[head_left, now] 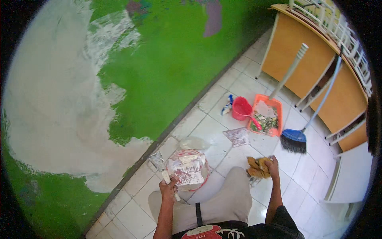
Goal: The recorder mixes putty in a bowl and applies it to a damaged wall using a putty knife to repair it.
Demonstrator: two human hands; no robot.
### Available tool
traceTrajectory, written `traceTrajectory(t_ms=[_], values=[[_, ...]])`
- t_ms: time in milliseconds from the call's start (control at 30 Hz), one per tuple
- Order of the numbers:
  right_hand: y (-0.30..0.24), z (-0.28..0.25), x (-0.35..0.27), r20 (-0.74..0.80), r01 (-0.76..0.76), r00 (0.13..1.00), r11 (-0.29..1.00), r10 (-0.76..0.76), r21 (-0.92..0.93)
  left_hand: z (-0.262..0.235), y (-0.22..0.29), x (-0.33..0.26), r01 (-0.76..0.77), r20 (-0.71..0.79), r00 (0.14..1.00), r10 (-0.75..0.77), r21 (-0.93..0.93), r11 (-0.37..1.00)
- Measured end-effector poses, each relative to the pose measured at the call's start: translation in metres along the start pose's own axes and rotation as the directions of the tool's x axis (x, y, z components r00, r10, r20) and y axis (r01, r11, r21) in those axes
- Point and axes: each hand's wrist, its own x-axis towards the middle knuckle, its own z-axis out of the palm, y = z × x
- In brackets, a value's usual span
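My left hand (168, 188) is closed around the pale handle of a putty knife (157, 160), its metal blade pointing away from me toward the wall. Just right of the blade stands a round, red-rimmed bucket (205, 175). Across its top lies a flat piece smeared with white paste (191, 169). My right hand (273, 166) grips a crumpled yellow-brown cloth (258, 167) above the tiles, right of my knee. Behind the bucket rests a clear plastic bag (195, 142). A whitish, smeared flat sheet (238, 136) lies farther off on the floor.
A green wall (159, 79) with broad white patches rises on the left. Ahead are a pink dipper (241, 108), an orange dustpan (279, 119) holding debris, and a blue broom (294, 137). Wooden desks (292, 47) line the right, with white metal frames on top.
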Motion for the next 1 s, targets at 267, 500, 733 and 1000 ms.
traceTrajectory(t_ms=[267,500,733,1000], values=[[0.114,-0.159,-0.109,-0.340,-0.381,0.919,0.678,0.200,-0.629,0.045,-0.009,-0.005,0.005,0.086,0.996,-0.005,-0.006,1.000],[0.054,-0.049,0.038,-0.104,-0.042,0.995,0.900,-0.004,-0.433,0.061,-0.012,-0.014,0.013,0.070,0.997,-0.015,0.028,1.000],[-0.056,0.085,0.207,0.083,0.283,0.959,0.887,-0.272,-0.365,0.083,-0.004,-0.015,0.015,0.078,0.997,-0.015,0.007,1.000],[-0.041,0.153,0.215,0.023,0.042,0.999,0.887,-0.035,-0.460,0.103,0.002,-0.012,0.023,0.059,0.998,-0.028,0.090,0.996]])
